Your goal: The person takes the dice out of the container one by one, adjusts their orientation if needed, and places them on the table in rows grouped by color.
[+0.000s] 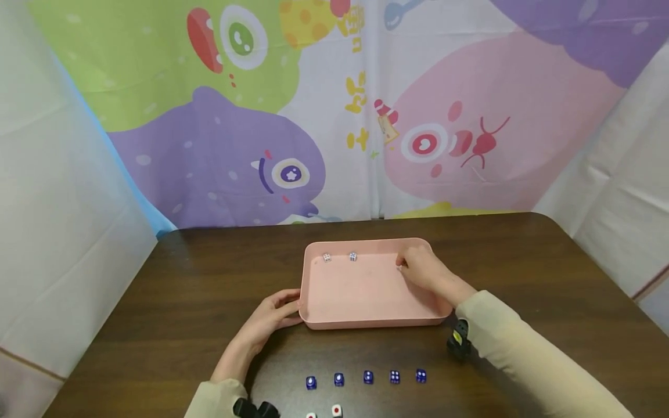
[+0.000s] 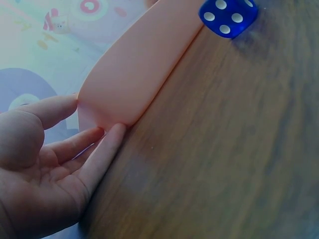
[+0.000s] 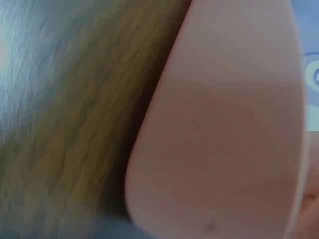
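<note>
Five blue dice (image 1: 368,377) lie before the pink tray (image 1: 355,299). The left hand (image 1: 269,318), fingers extended, touches the tray's near left corner. The right hand (image 1: 422,269), fingers curled downward inside the tray, pinches a white die (image 1: 399,267); two other dice (image 1: 353,256) lie near the far wall.

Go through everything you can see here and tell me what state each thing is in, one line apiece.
Pink tray: upright on the brown table
Left hand: fingertips against tray's near-left corner
Right hand: inside tray, pinching a white die
White die: mostly hidden
Two other white dice: resting apart in tray
Five blue dice: spaced in a row on table
Red-dotted dice: apart, at frame's lower edge
Printed backdrop: hanging behind table
</note>
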`<action>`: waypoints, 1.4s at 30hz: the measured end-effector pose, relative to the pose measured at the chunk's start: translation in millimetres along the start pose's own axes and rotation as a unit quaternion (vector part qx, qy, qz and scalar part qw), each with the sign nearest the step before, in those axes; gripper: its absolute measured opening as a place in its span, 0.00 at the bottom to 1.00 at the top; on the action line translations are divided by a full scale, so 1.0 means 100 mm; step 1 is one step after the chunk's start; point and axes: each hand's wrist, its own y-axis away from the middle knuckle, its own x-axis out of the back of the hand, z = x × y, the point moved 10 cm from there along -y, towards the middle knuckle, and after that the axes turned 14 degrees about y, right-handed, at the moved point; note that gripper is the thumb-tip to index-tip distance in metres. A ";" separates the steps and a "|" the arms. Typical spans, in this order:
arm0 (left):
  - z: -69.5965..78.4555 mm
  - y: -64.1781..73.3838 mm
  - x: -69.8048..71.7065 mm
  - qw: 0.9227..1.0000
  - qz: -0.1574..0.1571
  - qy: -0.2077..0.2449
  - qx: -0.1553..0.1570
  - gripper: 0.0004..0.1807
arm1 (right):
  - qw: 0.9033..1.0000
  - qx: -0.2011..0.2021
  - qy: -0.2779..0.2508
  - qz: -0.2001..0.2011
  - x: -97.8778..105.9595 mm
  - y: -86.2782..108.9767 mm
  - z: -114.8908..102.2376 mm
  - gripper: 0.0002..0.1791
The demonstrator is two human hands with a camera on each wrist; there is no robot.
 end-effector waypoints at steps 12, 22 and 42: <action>0.00 0.00 -0.01 1.000 0.002 -0.004 0.003 0.27 | 0.999 0.028 0.018 0.033 0.24 0.19 -0.39 0.04; 0.01 0.01 -0.02 1.000 -0.002 -0.006 -0.001 0.28 | 0.998 0.014 -0.049 0.019 0.37 0.43 -0.69 0.02; -0.01 0.01 -0.01 1.000 0.000 -0.009 0.004 0.26 | 0.984 0.117 -0.136 0.009 0.48 0.92 -1.29 0.03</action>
